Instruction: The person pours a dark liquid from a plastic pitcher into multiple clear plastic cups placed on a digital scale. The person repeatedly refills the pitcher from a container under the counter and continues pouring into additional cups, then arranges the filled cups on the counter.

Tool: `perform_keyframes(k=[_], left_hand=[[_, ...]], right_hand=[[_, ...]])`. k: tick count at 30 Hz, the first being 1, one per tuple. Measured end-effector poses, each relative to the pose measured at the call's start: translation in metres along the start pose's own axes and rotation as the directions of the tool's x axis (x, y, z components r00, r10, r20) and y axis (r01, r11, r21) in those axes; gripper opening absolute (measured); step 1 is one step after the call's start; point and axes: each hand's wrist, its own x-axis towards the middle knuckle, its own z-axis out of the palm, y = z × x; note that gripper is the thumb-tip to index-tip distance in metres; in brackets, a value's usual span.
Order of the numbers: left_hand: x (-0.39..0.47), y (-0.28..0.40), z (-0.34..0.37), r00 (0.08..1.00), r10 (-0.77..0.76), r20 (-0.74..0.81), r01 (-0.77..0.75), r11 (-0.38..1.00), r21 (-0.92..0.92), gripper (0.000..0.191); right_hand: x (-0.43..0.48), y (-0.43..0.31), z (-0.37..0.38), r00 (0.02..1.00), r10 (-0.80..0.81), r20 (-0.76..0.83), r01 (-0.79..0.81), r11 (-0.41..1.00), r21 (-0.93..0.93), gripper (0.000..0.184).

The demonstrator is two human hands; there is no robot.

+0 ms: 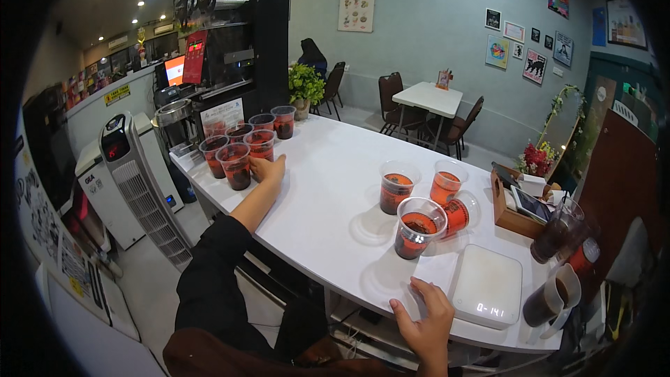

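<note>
My left hand reaches to the far left of the white counter. Its fingers are at the right side of a clear plastic cup of red drink with dark pieces in it. The fingertips are partly hidden by cups, so I cannot tell whether they grip it; the thumb stands apart. Several similar cups cluster around that one. Over the counter's front edge, my right hand is empty with fingers spread. Beyond it stands a cup of red drink, and beside it lies a white digital scale with a lit display.
More red cups, including one, stand behind the nearest right-hand cup. A wooden box holds a tablet. Pitchers of dark liquid stand right of the scale. A cup-sealing machine, potted plant and tower fan are leftward.
</note>
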Motion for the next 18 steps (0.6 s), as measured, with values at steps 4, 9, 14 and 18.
perform_keyframes(k=[4,9,14,18], left_hand=[[-0.061,0.007,-0.010,0.994,-0.038,0.100,0.043,0.998,-0.053,0.117],[-0.153,0.016,-0.007,0.596,0.357,0.719,-0.075,0.917,-0.393,0.099],[-0.193,0.040,0.019,0.295,0.577,0.761,-0.356,0.806,-0.473,0.117],[-0.197,0.054,0.034,0.224,0.665,0.712,-0.461,0.716,-0.524,0.110]], right_hand=[[0.000,-0.001,0.000,1.000,-0.011,-0.002,0.011,1.000,0.007,0.044],[-0.002,-0.002,-0.002,0.995,0.090,0.046,-0.091,0.996,0.005,0.047],[-0.002,-0.003,-0.002,0.992,0.108,0.060,-0.110,0.994,0.029,0.047],[-0.002,-0.003,-0.003,0.992,0.104,0.067,-0.106,0.994,0.023,0.046]])
